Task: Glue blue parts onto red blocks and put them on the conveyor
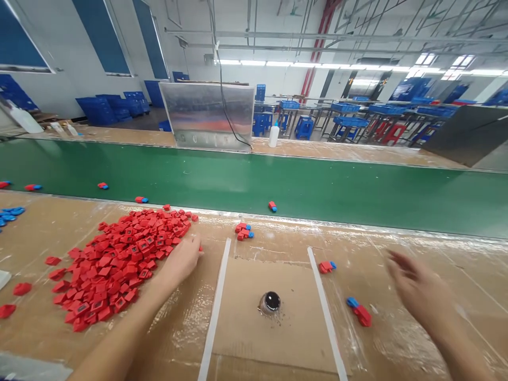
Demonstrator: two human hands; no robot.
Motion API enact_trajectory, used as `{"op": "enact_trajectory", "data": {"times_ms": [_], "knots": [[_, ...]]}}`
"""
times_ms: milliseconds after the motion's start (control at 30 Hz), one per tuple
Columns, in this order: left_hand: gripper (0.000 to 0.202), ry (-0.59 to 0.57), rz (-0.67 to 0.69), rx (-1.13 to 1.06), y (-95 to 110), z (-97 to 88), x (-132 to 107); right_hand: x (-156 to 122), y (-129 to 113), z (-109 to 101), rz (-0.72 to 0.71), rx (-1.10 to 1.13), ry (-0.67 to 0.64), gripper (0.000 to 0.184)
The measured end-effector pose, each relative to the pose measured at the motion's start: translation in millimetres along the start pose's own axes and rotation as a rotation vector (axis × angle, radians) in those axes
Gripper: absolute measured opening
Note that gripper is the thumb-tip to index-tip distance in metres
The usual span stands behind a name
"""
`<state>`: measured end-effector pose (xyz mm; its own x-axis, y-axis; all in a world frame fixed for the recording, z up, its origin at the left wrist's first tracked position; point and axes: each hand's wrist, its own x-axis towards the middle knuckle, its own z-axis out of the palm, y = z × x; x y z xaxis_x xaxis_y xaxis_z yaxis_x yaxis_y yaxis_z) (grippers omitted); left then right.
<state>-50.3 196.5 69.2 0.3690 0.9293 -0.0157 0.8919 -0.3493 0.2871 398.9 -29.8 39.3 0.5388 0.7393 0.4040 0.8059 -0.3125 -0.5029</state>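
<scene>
My left hand (181, 260) rests at the right edge of a big pile of small red plastic parts (119, 259), fingers curled and pinched on a red part at its tip. My right hand (416, 288) hovers over the bench on the right, fingers spread and blurred, holding nothing. A red-and-blue assembled piece (359, 312) lies just left of it, another red-and-blue piece (327, 266) further back. A small cluster of red and blue pieces (243, 232) sits near the belt's edge.
A green conveyor belt (317, 185) runs across behind the bench, carrying several red-and-blue pieces (272, 206). A black dome (272, 301) sits on a cardboard square between two white strips. Loose blue parts (10, 212) lie far left. A metal box (206, 116) stands beyond the belt.
</scene>
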Motion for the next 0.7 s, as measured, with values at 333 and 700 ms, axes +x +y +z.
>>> {"op": "enact_trajectory", "data": {"times_ms": [333, 700], "knots": [[0.030, -0.050, -0.159, -0.484, -23.3, 18.3, -106.6, 146.9, -138.2, 219.5, -0.213, -0.103, -0.450, 0.029], [0.023, -0.203, -0.103, -0.701, 5.2, 29.2, -115.7, 106.0, -118.1, 138.1, -0.203, -0.152, -0.541, 0.037]]}}
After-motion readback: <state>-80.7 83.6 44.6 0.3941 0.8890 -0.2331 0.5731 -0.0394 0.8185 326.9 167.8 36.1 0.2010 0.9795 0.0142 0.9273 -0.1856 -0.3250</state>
